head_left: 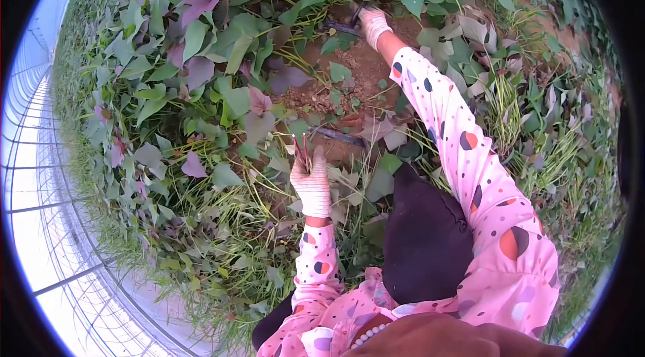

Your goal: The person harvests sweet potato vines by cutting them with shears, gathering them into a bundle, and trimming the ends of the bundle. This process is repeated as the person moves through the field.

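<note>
My left hand (311, 189), in a pale striped glove, is closed around a few thin reddish stems (300, 150) that stick up past the fingers. Farther forward, my right hand (373, 24), in a similar glove, reaches down at the edge of the leaves. Its fingers are curled at a small dark object (356, 16), whose kind I cannot make out. Bare brown soil (349, 65) with a few small leaves lies between the hands. A black hose (341, 27) passes just beside the right hand, and another dark hose length (336, 135) shows near the left fingertips.
Dense green and purple leafy vines (222, 55) cover the ground on the left and ahead. Pale stems and wilted leaves (500, 98) lie to the right. My dark-clad knee (426, 236) is bent between my arms. A greenhouse wall frame (57, 206) curves along the left.
</note>
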`<state>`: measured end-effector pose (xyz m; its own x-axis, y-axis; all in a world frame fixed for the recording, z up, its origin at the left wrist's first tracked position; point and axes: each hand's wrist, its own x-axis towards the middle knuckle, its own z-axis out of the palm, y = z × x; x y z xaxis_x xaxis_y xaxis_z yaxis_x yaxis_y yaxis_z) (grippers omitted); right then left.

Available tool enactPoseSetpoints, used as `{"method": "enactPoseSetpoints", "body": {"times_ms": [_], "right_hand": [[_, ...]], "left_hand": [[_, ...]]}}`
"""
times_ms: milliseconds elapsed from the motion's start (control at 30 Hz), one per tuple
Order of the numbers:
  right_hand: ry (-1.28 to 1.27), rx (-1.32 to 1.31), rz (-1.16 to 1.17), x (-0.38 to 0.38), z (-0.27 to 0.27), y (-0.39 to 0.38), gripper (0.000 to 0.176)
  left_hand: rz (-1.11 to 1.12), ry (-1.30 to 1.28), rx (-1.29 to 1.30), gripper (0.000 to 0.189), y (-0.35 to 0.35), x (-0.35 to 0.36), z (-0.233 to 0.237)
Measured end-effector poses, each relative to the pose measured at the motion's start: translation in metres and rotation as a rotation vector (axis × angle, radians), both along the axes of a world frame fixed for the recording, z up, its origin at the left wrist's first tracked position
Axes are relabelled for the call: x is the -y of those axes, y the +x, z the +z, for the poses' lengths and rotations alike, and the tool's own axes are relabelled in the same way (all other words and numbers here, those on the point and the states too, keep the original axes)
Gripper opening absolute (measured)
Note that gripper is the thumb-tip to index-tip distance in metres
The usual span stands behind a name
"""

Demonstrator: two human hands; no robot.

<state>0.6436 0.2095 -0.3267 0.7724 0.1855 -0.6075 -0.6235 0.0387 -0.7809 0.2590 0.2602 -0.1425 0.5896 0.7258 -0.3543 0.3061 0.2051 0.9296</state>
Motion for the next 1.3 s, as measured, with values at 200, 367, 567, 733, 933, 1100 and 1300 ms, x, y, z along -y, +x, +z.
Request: {"method": "enactPoseSetpoints", "body": {"times_ms": [200, 367, 567, 733, 933, 1100, 1300], "right_hand": [[0.406, 0.057, -0.215, -0.068, 0.02, 0.014, 0.021], [0.106, -0.131, -0.269, -0.083, 0.016, 0.01, 0.017], [0.431, 0.062, -0.218, -0.078, 0.09, -0.031, 0.025], [0.146, 0.496, 0.372, -0.075, 0.206, -0.13, 0.032], [0.088, 0.86, 1.092, -0.068, 0.23, -0.22, 0.031], [0.313, 0.722, 1.334, -0.043, 0.224, -0.233, 0.027], [0.215, 0.252, 0.416, 0.008, 0.176, -0.182, 0.028]], "left_hand": [[-0.018, -0.021, -0.081, 0.022, -0.005, 0.0, 0.01], [-0.003, -0.09, -0.026, 0.022, -0.011, 0.004, 0.005], [-0.002, 0.108, 0.078, 0.019, 0.006, -0.001, 0.024], [0.206, 0.495, 0.325, 0.034, 0.034, -0.036, 0.045], [0.289, 0.536, 0.352, 0.056, 0.055, -0.055, 0.056], [0.613, 0.213, 0.345, 0.05, 0.002, -0.066, 0.044], [0.946, 0.817, 0.192, 0.037, -0.099, -0.134, 0.096]]}}
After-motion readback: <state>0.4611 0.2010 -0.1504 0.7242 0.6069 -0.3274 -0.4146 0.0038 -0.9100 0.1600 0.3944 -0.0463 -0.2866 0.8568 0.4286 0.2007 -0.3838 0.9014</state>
